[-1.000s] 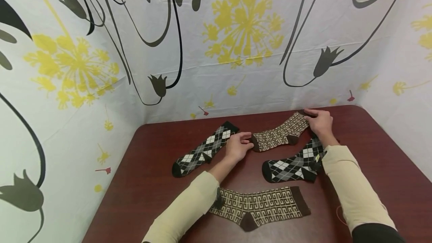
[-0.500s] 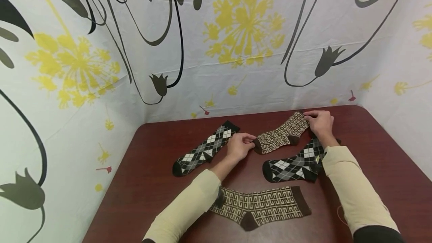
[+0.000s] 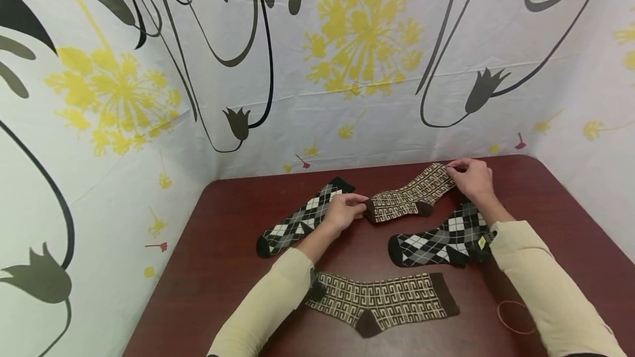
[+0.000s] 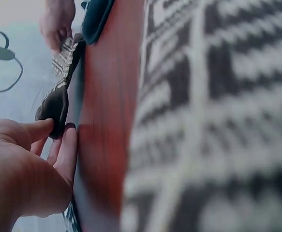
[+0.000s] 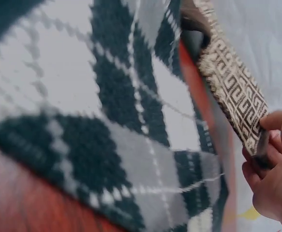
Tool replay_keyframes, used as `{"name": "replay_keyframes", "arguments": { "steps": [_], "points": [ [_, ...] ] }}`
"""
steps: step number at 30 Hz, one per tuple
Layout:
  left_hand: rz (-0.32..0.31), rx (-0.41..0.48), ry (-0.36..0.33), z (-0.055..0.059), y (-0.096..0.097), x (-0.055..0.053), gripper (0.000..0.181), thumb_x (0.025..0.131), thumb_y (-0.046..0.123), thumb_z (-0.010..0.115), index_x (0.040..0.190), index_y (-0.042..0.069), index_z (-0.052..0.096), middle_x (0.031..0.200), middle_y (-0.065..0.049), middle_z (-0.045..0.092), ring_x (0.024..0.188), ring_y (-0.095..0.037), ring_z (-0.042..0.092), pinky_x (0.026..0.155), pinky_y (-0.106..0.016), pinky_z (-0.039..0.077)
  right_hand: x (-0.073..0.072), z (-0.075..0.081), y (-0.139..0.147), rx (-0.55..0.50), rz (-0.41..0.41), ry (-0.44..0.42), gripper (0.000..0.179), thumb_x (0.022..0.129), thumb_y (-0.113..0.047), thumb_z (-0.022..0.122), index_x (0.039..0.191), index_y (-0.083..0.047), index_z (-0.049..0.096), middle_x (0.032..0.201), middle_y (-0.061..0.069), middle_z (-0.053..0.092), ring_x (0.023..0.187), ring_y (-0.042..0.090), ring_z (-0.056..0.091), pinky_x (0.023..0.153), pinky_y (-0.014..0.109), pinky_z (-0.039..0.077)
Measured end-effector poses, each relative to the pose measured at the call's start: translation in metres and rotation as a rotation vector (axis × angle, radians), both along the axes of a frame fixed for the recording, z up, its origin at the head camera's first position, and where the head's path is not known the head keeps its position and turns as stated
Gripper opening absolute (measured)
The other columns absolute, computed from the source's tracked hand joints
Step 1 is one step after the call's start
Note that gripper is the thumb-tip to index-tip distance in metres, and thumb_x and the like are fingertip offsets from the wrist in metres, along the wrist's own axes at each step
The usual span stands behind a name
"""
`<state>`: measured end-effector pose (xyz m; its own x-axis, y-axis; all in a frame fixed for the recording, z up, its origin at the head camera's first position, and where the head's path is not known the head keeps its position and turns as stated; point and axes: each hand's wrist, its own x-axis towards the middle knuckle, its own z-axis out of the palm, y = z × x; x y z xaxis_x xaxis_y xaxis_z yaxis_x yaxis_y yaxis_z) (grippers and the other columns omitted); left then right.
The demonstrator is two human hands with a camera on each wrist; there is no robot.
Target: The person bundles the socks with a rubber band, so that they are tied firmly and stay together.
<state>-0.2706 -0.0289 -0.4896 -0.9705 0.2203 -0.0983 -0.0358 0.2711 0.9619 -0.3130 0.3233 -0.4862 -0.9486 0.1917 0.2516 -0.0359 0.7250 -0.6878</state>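
A brown-and-cream patterned sock (image 3: 407, 197) stretches between both hands near the table's far edge. My left hand (image 3: 342, 211) pinches its dark toe; in the left wrist view the thumb and fingers (image 4: 68, 150) close on that end. At the cuff, my right hand (image 3: 475, 180) pinches the sock's corner, also visible in the right wrist view with the patterned fabric (image 5: 235, 92). A black, grey and white argyle sock (image 3: 297, 222) lies left of the left hand, partly behind it. Another argyle sock (image 3: 431, 244) lies below the right hand, one end hidden by the sleeve.
A second brown-and-cream sock (image 3: 382, 299) lies nearer the front, its toe end partly covered by the left sleeve (image 3: 273, 296). A thin reddish loop (image 3: 501, 318) lies by the right sleeve. Patterned cloth walls (image 3: 367, 142) border the dark red table (image 3: 198, 280).
The left hand has gone from fingers extended at the toe to pinching it, and the toe has shifted slightly left. The right forearm has swung right, uncovering more of the argyle sock and the loop.
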Motion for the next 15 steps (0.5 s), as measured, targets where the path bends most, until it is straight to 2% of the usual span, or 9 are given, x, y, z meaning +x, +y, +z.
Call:
{"name": "replay_keyframes", "arguments": {
  "steps": [5,8,12,15],
  "points": [
    [0.025,0.100,-0.058,0.005,-0.016,0.001,0.019,0.102,0.004,0.070,0.119,0.007,0.079,0.109,-0.010,0.077,0.091,-0.023,0.077,0.081,-0.038,0.064,0.014,0.014,-0.005,-0.024,0.041,-0.013,0.033,0.104,-0.027,0.063,0.113,0.004,0.070,0.119,0.032,0.071,0.110,0.047,0.061,0.096,0.061,0.044],
    [0.020,0.141,-0.064,0.010,-0.025,0.005,0.022,0.103,0.004,0.069,0.123,0.007,0.078,0.112,-0.012,0.076,0.091,-0.026,0.077,0.084,-0.043,0.063,0.026,0.023,-0.008,-0.042,0.077,-0.031,0.033,0.105,-0.031,0.060,0.112,0.001,0.065,0.120,0.030,0.071,0.107,0.041,0.061,0.082,0.050,0.048],
    [0.009,0.162,-0.042,0.016,-0.038,0.010,0.023,0.104,0.004,0.068,0.125,0.006,0.077,0.117,-0.014,0.075,0.094,-0.026,0.077,0.087,-0.046,0.062,0.044,0.034,-0.011,-0.045,0.153,-0.073,0.029,0.108,-0.032,0.056,0.110,-0.003,0.059,0.099,0.021,0.070,0.083,0.029,0.057,0.065,0.038,0.044],
    [0.000,0.159,-0.025,0.021,-0.047,0.016,0.023,0.104,0.005,0.069,0.126,0.006,0.077,0.122,-0.015,0.074,0.099,-0.025,0.077,0.088,-0.044,0.062,0.058,0.041,-0.013,-0.046,0.238,-0.109,0.023,0.109,-0.027,0.052,0.111,-0.004,0.056,0.085,0.011,0.060,0.067,0.020,0.049,0.057,0.035,0.041]
  ]
}}
